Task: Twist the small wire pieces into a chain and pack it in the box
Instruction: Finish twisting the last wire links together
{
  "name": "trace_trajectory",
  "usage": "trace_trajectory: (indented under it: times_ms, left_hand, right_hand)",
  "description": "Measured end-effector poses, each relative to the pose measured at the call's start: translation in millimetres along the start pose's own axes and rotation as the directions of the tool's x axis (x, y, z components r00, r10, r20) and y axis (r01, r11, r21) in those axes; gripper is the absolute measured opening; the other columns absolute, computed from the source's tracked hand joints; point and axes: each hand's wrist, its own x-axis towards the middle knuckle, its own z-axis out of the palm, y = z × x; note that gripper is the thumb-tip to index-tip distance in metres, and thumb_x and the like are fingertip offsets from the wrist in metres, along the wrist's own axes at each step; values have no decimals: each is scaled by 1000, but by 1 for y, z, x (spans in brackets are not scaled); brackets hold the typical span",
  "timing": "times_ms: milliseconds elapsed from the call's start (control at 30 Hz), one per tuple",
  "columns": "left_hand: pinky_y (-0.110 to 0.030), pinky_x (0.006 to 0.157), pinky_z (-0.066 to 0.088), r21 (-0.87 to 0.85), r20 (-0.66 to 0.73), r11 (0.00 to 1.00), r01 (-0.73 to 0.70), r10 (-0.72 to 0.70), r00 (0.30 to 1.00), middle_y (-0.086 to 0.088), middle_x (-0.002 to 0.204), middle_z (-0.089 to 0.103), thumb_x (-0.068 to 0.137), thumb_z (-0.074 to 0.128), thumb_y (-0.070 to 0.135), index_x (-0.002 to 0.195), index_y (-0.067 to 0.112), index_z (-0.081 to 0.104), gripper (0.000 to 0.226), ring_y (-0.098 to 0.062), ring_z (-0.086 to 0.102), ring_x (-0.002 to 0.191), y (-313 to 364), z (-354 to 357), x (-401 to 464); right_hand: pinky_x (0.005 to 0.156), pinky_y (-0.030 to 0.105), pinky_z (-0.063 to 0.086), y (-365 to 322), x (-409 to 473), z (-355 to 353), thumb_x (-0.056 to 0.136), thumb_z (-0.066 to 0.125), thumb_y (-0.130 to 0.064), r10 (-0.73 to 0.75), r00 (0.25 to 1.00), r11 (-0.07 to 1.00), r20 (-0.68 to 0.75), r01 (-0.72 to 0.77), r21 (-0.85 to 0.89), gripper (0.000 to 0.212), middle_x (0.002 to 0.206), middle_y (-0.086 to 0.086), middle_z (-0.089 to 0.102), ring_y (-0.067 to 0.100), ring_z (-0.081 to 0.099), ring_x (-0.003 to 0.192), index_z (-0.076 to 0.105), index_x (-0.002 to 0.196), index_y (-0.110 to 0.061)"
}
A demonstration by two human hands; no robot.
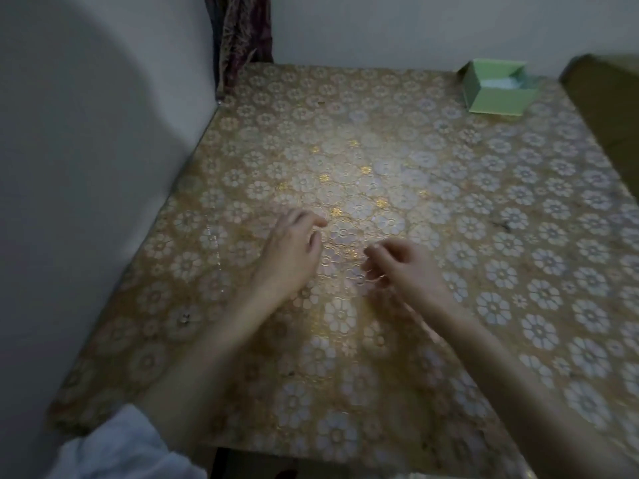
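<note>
Lying beyond both hands' fingers (320,223): box (498,89)

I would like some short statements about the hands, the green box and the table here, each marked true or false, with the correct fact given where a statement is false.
1. The green box stands open at the far right of the table. True.
2. The left hand rests inside the box. False: it is over the table, far from the box.
3. The right hand has curled fingers around thin wire. True.
4. The table has a plain white cover. False: the cover is golden with flowers.
</note>
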Motion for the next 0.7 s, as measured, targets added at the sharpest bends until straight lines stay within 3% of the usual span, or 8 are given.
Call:
trace_trajectory:
  times_ms: [33,100,167,267,367,467,533,700]
  left_hand:
    - [-29,95,41,-9,34,999,-42,42,999,-4,117,55,92,50,8,111,8,62,23,-13,51,97,8,11,0]
    - [-35,103,38,7,97,994,-106,105,990,-7,126,53,93,50,10,118,8,60,27,-16,49,111,21,31,2]
    - [-38,111,29,35,154,991,-130,123,980,-9,136,48,95,49,14,126,9,56,32,-21,39,130,31,48,9]
    - [-47,114,20,111,204,979,-168,143,968,-11,143,41,97,46,21,132,11,50,37,-26,27,138,41,68,23]
    - [-48,116,8,212,255,959,-187,130,958,-7,150,33,99,38,27,139,16,41,41,-25,19,142,42,83,32]
    - [-45,117,6,295,220,934,-200,137,966,-6,152,30,98,24,37,141,18,39,49,-23,19,143,37,92,30]
    - [-45,118,8,321,202,925,-203,143,969,-4,152,31,94,14,42,141,19,39,58,-22,20,143,35,95,29]
    - [-43,118,8,321,184,926,-200,146,972,-3,151,33,93,17,41,140,20,40,57,-20,22,142,35,96,30]
  right_hand:
    - [70,38,51,7,4,-15,94,52,-18,-31,996,998,-82,27,-50,22,73,3,68,18,64,69,63,75,-22]
    - [79,41,52,19,11,-44,93,54,-18,-101,969,980,-223,59,-188,16,80,1,69,20,65,80,67,84,-20]
    - [86,39,50,28,16,-71,93,54,-16,-160,927,944,-339,43,-328,16,92,3,69,19,63,90,69,98,-13]
    - [90,40,48,44,29,-102,93,52,-13,-211,863,898,-458,-14,-441,21,106,10,66,21,60,96,66,108,-7]
    - [92,40,44,64,47,-124,92,52,-15,-234,821,836,-520,-103,-539,27,110,19,60,29,55,101,63,114,-4]
    - [93,40,36,76,57,-137,91,53,-19,-228,813,786,-536,-171,-594,32,109,24,54,36,47,107,60,118,-2]
    - [92,37,35,79,60,-140,92,53,-18,-225,817,786,-531,-170,-595,32,109,23,53,36,45,109,60,118,-1]
    - [86,33,36,86,69,-147,92,52,-13,-273,807,784,-524,-128,-607,23,105,19,59,30,50,103,64,109,-2]
